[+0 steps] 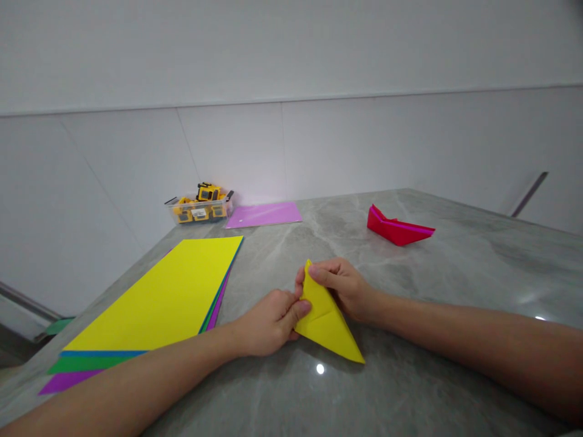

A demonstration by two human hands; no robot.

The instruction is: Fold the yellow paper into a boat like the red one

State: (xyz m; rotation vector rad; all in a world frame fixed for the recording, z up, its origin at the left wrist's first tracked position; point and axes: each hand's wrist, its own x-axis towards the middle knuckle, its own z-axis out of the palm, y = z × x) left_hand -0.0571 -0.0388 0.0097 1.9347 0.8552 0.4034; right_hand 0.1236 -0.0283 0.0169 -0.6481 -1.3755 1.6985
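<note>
Between my two hands is a folded piece of yellow paper [325,318], roughly triangular, with a crease across its middle and one corner pointing down to the right. My left hand [273,318] pinches its left edge, thumb on the front face. Near the upper tip, my right hand [348,285] grips the paper with the thumb in front and fingers behind. The fingers behind the paper are partly hidden. Beyond my right hand, a red folded paper boat [398,230] with a purple stripe along its edge rests on the table.
A stack of coloured sheets [159,297], yellow on top, lies at the left, partly behind my left forearm. Farther back are a flat purple pad [264,215] and a clear plastic box [195,212] holding yellow toy vehicles [209,192]. The grey marbled table [483,267] meets a white wall.
</note>
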